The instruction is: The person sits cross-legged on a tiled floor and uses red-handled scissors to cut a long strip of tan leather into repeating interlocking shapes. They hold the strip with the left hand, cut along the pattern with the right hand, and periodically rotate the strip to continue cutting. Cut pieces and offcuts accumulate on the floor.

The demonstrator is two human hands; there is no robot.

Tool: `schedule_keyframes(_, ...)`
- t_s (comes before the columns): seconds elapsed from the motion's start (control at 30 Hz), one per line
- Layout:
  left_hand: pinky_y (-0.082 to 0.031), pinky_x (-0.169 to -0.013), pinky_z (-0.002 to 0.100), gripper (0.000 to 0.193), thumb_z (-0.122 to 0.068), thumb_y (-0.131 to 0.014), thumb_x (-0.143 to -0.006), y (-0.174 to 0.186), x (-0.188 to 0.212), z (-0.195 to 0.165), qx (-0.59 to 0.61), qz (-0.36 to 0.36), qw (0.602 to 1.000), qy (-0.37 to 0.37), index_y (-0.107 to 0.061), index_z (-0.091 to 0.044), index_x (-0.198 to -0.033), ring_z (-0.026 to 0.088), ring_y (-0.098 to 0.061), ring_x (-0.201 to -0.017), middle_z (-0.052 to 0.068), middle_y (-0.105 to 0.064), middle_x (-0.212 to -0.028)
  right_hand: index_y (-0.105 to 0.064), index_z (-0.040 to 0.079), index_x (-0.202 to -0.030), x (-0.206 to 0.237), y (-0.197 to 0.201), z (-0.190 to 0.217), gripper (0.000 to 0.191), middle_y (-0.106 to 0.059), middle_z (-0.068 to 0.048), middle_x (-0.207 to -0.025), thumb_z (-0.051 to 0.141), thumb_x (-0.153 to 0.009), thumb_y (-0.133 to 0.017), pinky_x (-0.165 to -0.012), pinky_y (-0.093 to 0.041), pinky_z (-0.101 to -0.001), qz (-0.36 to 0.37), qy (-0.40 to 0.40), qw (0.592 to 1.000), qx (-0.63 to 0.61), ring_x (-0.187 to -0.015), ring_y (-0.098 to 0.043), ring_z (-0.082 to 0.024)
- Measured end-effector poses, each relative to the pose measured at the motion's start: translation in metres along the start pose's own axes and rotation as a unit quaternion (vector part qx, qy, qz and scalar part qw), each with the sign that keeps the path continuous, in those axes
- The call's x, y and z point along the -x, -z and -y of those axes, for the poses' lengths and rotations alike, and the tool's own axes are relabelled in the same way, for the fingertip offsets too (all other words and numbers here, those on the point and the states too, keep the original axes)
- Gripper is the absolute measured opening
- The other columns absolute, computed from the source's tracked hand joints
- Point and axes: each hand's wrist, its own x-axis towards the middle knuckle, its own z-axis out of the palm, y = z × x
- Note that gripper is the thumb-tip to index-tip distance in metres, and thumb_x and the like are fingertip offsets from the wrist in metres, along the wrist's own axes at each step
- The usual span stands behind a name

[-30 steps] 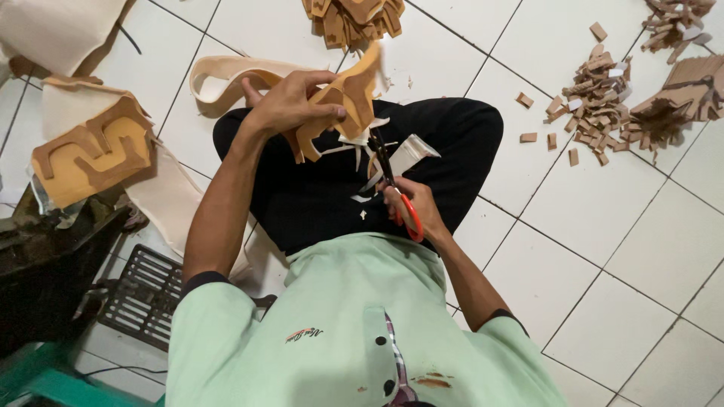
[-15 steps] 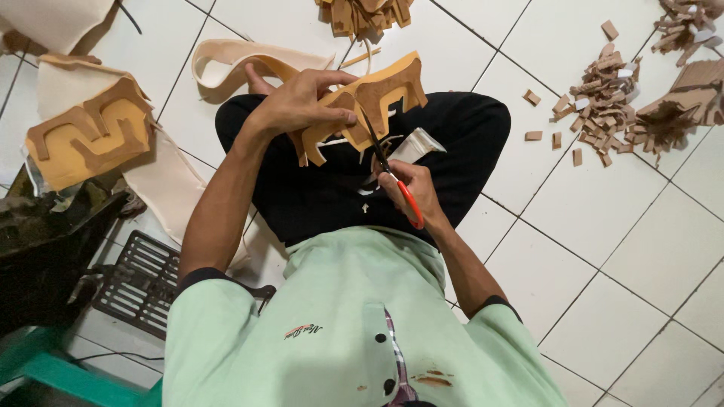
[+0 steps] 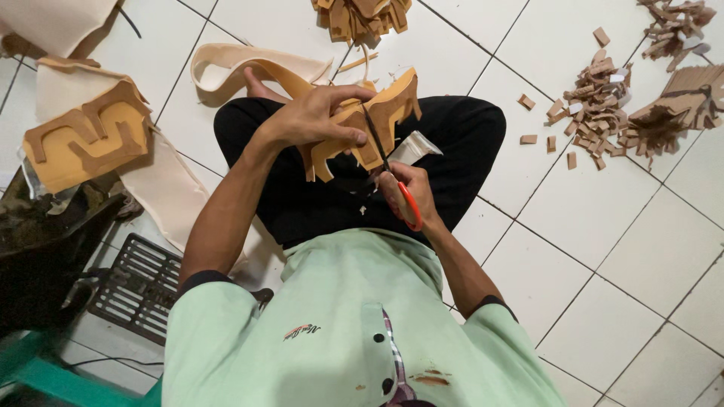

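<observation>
Our left hand [image 3: 317, 120] grips the tan foam cutout [image 3: 369, 124]; our right hand [image 3: 403, 196] grips red-handled scissors [image 3: 392, 177], blades probably cutting it.

Counts only:
- hands: 2, left hand [image 3: 320, 117] and right hand [image 3: 407, 197]
- scissors [image 3: 392, 169]: 1 pair, red handle
- tan shaped piece [image 3: 369, 124] held over the lap: 1
- stack of cut tan shapes [image 3: 87, 139] on the cream sheet, left: 1 stack, layers too close to count
- cream strip [image 3: 241, 68] curled on the tiles: 1
- heap of tan pieces [image 3: 362, 16] at top centre: 1
- scrap piles [image 3: 603, 94] on the right: roughly 3 clusters, offcuts too many and too small to count
- black grille [image 3: 136, 286]: 1
</observation>
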Motion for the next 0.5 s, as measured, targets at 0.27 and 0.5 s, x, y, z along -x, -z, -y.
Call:
schedule_keyframes(0.27,-0.053,-0.09,0.048,0.059,-0.028,-0.09,-0.091,0.018,0.002,0.049,0.007,-0.316,0.948,-0.045,-0.062,0.001,-0.134,0.025,-0.074,-0.098,0.022,-0.075,-0.114,-0.061,0.002,-0.093,-0.002,0.014,-0.013,0.042,-0.051,0.001,-0.057,0.04,-0.108,-0.054,-0.039,-0.036,-0.021,-0.043,0.085,0.995,-0.042,-0.041,-0.045,-0.006)
schedule_keyframes(0.5,-0.067,-0.087,0.035,0.062,-0.006,-0.081,-0.083,0.019,0.003,0.097,0.438,-0.484,0.757,0.001,-0.038,0.0,-0.128,0.027,-0.073,-0.099,0.017,-0.067,-0.114,-0.06,0.002,-0.095,-0.008,0.003,-0.023,0.036,-0.053,0.001,-0.061,0.036,-0.107,-0.054,-0.039,-0.04,-0.0217,-0.047,0.034,0.995,-0.076,-0.043,-0.049,-0.007)
